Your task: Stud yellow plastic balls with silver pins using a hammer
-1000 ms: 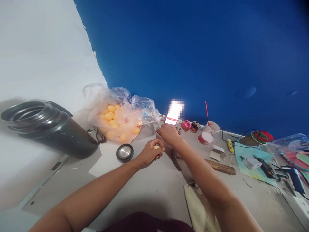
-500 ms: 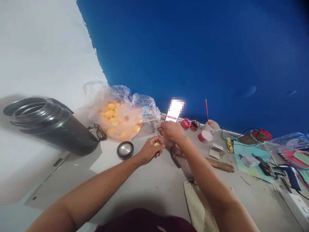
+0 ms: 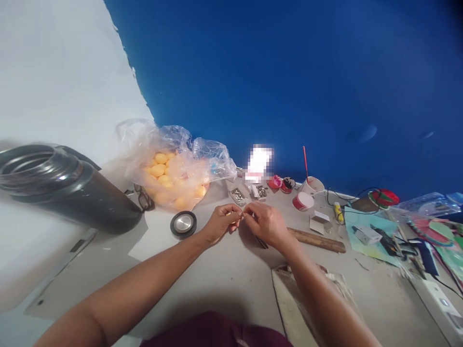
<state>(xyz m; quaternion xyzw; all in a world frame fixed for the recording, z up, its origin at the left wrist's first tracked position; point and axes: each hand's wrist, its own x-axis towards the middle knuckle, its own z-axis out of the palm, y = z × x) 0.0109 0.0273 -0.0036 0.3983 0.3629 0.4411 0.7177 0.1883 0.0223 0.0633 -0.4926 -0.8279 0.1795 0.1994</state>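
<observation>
My left hand (image 3: pixel 223 222) is closed around a small yellow piece (image 3: pixel 230 214), mostly hidden by the fingers. My right hand (image 3: pixel 265 222) meets it at the fingertips in a pinch; whatever lies between those fingers is too small to make out. Just beyond the hands are two small open boxes of shiny metal bits, the left box (image 3: pixel 238 194) and the right box (image 3: pixel 259 192). Beneath my right hand lies a hammer, its wooden handle (image 3: pixel 318 240) sticking out to the right. A round black lid (image 3: pixel 183 224) with a steel centre rests left of my left hand.
A large grey flask (image 3: pixel 83 193) leans in at the left. Behind stand a plastic bag of yellow balls (image 3: pixel 162 176) and a lit phone (image 3: pixel 258 161). To the right are a white cup (image 3: pixel 314 185), a small carton (image 3: pixel 319 222), a cloth (image 3: pixel 300 299) and a power strip (image 3: pixel 437 301).
My right hand has come back from the small metal-bit boxes to my left fingertips, uncovering both boxes. The left hand still holds the yellow piece. The view has shifted slightly.
</observation>
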